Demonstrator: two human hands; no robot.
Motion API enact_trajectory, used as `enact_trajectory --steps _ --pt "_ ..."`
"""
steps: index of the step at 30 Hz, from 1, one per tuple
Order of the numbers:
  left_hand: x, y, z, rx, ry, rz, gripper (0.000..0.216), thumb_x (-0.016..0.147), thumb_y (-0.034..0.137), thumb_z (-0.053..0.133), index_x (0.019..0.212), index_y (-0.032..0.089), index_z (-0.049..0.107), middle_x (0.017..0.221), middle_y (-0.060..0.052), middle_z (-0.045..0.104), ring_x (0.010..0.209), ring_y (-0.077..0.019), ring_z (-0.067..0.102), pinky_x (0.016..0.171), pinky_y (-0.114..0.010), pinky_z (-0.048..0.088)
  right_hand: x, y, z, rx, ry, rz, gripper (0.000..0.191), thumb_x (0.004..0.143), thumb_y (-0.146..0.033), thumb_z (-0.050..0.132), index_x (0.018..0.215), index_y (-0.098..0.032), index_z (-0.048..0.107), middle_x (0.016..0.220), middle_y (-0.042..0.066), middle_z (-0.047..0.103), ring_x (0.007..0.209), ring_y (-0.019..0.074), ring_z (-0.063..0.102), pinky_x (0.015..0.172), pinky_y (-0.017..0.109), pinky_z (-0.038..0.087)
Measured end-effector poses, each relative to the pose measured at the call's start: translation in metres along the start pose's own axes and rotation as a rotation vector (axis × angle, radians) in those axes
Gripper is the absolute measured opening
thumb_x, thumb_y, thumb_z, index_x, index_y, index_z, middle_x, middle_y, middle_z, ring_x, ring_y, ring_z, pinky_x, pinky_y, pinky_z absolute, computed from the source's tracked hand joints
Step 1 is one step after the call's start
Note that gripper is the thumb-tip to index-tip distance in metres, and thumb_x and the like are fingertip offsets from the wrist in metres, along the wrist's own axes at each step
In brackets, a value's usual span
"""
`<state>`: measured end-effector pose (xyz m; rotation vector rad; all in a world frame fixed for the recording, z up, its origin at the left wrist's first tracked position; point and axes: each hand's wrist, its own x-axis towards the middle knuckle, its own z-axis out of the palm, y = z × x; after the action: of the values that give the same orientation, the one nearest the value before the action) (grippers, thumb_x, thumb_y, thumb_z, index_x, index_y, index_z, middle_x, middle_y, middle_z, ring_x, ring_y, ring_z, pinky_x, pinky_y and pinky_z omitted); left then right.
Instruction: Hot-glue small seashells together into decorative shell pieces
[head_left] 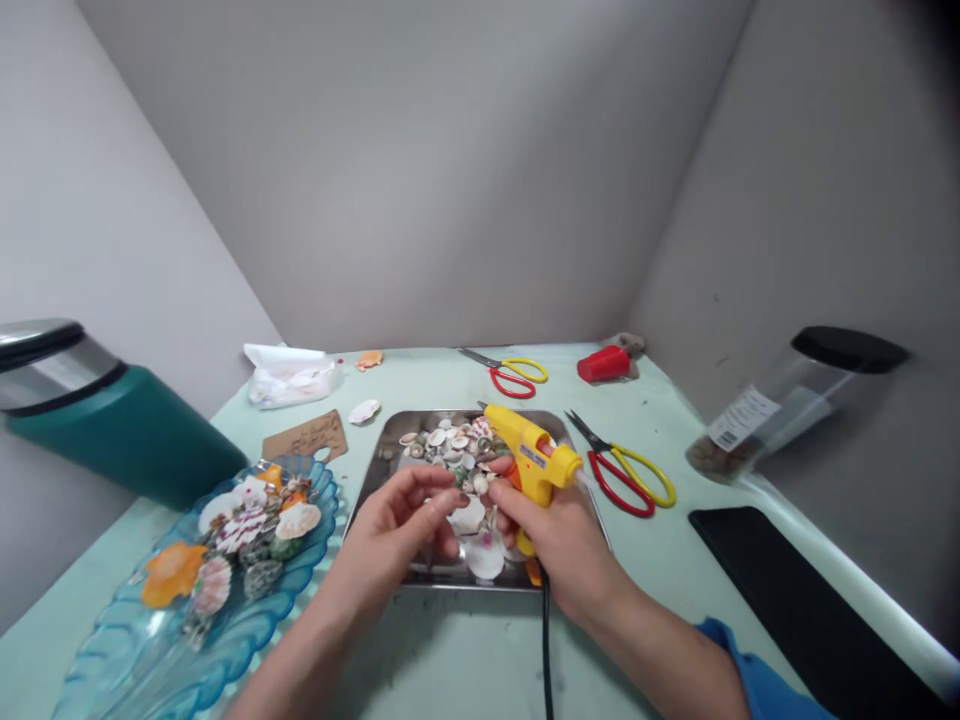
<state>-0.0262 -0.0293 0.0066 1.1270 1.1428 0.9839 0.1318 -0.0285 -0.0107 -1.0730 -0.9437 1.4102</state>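
Note:
My right hand is wrapped round the handle of a yellow hot glue gun. Its nozzle points up and away to the left, a clear glue stick pokes out at the back, and a black cord hangs down. My left hand hovers beside it with loosely curled fingers, the thumb apart from the index; I see nothing held. Beneath both hands lies a metal tray with many small seashells. A larger white shell rests near the tray's front edge, partly hidden by my hands.
At left stand a blue scalloped dish of shells and a green bottle. Scissors lie right of the tray, more scissors behind. A red cup, a clear jar and a black slab are at right.

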Motion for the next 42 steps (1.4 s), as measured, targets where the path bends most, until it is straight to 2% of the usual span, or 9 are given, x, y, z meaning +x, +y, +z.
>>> enact_trajectory --steps 5,12,23,29,34,37,42 --pt "0.001 -0.004 0.001 0.058 0.004 0.076 0.031 0.07 0.028 0.07 0.097 0.018 0.058 0.082 0.002 0.057 0.052 -0.007 0.054 0.052 -0.023 0.046 -0.001 -0.001 0.001 0.012 -0.003 0.023 0.026 0.075 -0.025 0.066 0.095 -0.016 0.053 0.065 -0.004 0.055 0.05 0.0082 0.049 0.044 0.019 0.041" --pt "0.003 -0.012 0.001 0.138 0.025 0.098 0.025 0.071 0.028 0.067 0.093 0.016 0.062 0.067 0.003 0.051 0.052 -0.0076 0.047 0.047 -0.021 0.042 0.0 0.001 0.0 -0.013 -0.005 0.053 0.028 0.075 -0.026 0.067 0.097 -0.015 0.054 0.061 -0.005 0.055 0.05 0.0085 0.049 0.044 0.019 0.042" --pt "0.002 -0.013 -0.001 0.299 0.039 0.099 0.018 0.074 0.029 0.063 0.087 0.017 0.06 0.051 0.005 0.051 0.049 -0.0107 0.05 0.048 -0.021 0.038 -0.001 0.002 -0.001 -0.029 -0.019 0.027 0.023 0.077 -0.025 0.066 0.096 -0.017 0.055 0.062 -0.006 0.056 0.05 0.0083 0.05 0.046 0.02 0.043" --pt "0.001 -0.015 0.0 0.366 0.05 0.199 0.018 0.073 0.025 0.065 0.088 0.019 0.058 0.054 0.006 0.051 0.05 -0.01 0.049 0.048 -0.02 0.036 -0.001 0.001 0.0 -0.052 -0.017 0.025 0.024 0.077 -0.024 0.066 0.096 -0.016 0.054 0.062 -0.006 0.056 0.05 0.0082 0.05 0.046 0.02 0.043" --pt "0.0 -0.013 0.002 0.405 0.046 0.219 0.02 0.075 0.024 0.063 0.094 0.018 0.059 0.056 0.005 0.052 0.051 -0.0104 0.049 0.049 -0.021 0.038 -0.003 -0.001 -0.001 -0.06 -0.034 0.027 0.023 0.077 -0.025 0.065 0.097 -0.017 0.055 0.063 -0.006 0.055 0.051 0.0078 0.05 0.046 0.019 0.043" --pt "-0.001 -0.011 0.002 0.45 0.031 0.285 0.025 0.076 0.022 0.062 0.1 0.018 0.063 0.067 0.001 0.058 0.056 -0.0111 0.052 0.054 -0.023 0.043 -0.003 -0.001 -0.001 -0.062 -0.035 0.019 0.023 0.077 -0.025 0.065 0.096 -0.017 0.055 0.063 -0.006 0.055 0.051 0.008 0.05 0.046 0.019 0.044" --pt "-0.001 -0.011 0.001 0.475 0.041 0.353 0.021 0.076 0.02 0.063 0.096 0.018 0.068 0.083 -0.004 0.061 0.059 -0.0107 0.054 0.055 -0.023 0.045 -0.003 -0.001 0.0 -0.055 -0.05 0.024 0.024 0.077 -0.026 0.066 0.097 -0.017 0.055 0.062 -0.006 0.054 0.051 0.0085 0.05 0.046 0.019 0.044"
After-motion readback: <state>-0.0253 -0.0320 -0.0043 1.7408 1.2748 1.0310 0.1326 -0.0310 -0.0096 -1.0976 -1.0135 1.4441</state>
